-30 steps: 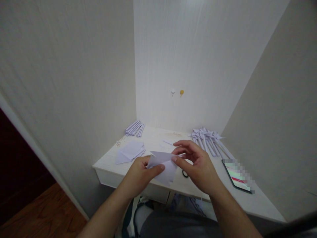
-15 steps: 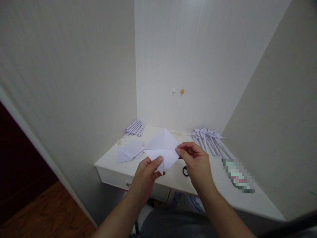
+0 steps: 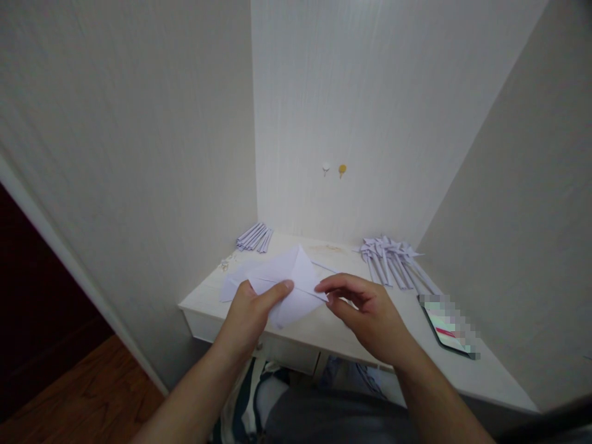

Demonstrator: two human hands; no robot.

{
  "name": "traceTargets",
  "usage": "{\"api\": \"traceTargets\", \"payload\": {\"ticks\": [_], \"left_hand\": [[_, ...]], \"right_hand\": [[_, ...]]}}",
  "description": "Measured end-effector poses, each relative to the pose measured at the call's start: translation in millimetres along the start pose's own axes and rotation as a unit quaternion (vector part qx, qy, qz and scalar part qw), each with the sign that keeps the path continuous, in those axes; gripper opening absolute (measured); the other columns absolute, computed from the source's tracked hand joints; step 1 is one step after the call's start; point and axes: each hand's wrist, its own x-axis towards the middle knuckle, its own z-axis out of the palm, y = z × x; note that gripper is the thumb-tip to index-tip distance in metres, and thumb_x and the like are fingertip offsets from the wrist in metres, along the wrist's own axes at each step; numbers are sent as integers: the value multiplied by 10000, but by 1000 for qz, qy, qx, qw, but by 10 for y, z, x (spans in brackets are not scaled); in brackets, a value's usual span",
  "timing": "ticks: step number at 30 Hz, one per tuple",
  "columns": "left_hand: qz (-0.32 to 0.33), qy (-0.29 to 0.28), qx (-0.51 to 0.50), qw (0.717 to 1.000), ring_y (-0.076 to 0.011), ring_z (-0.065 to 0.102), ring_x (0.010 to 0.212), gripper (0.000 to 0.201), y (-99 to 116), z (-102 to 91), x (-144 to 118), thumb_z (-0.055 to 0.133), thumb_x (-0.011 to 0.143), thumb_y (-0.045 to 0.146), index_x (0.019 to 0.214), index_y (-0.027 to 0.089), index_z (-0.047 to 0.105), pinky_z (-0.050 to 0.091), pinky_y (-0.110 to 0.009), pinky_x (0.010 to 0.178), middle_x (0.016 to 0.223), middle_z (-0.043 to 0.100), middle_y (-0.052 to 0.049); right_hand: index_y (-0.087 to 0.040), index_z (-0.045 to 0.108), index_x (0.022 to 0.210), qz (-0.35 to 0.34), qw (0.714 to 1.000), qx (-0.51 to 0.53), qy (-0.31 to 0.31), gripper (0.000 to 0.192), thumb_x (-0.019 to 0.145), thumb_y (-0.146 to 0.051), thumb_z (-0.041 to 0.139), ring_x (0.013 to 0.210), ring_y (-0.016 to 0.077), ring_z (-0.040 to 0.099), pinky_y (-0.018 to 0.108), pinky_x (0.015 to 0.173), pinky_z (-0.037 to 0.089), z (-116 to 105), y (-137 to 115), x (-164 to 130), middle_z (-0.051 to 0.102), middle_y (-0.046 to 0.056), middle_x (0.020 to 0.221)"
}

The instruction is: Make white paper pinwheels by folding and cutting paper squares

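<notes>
A pale lilac sheet of paper, partly folded into a kite-like shape (image 3: 289,283), is held up just above the near edge of the white desk (image 3: 333,336), between the person's two hands. Its long axis runs roughly left to right and a little slanted, the left end lower and nearer, the right end ending in a corner by the right hand. One flap rises to a peak that points up and away toward the back wall; a lower flap hangs down toward the person.

The left hand (image 3: 250,314) comes up from below with the forearm angled in from the left, knuckles toward the viewer; its thumb lies flat along the crease and pinches the paper against the fingers hidden behind it. The right hand (image 3: 370,314) reaches in from the right, palm turned leftward, fingers curled loosely, thumb and forefinger nipping the sheet's right corner.

Behind the paper, a stack of flat lilac sheets (image 3: 234,283) peeks out on the desk.
</notes>
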Motion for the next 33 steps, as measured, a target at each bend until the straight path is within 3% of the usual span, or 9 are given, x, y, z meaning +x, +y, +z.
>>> {"api": "traceTargets", "payload": {"ticks": [11,23,33], "left_hand": [[-16,-38,59,997,-323,711,990,421,179,7,-39,808,720,351,1055,100,761,533,-369,869,1104,777,-137],[-1,-48,32,998,-319,714,1020,431,158,43,-63,816,714,354,1070,117,765,543,-375,890,1091,781,-129],[25,-41,51,998,-301,720,1009,395,101,40,-41,819,728,391,1022,130,787,541,-374,916,1096,783,-134]], "right_hand": [[-241,762,922,-48,997,-24,-49,72,859,-250,729,893,189,666,328,827,515,-156,-48,-29,751,34,934],[-221,751,848,28,999,31,0,107,814,-319,777,751,155,658,282,688,509,-61,14,-12,738,19,817],[-206,741,817,38,997,57,32,119,789,-308,795,724,151,662,268,651,502,-48,58,5,744,29,801]]}}
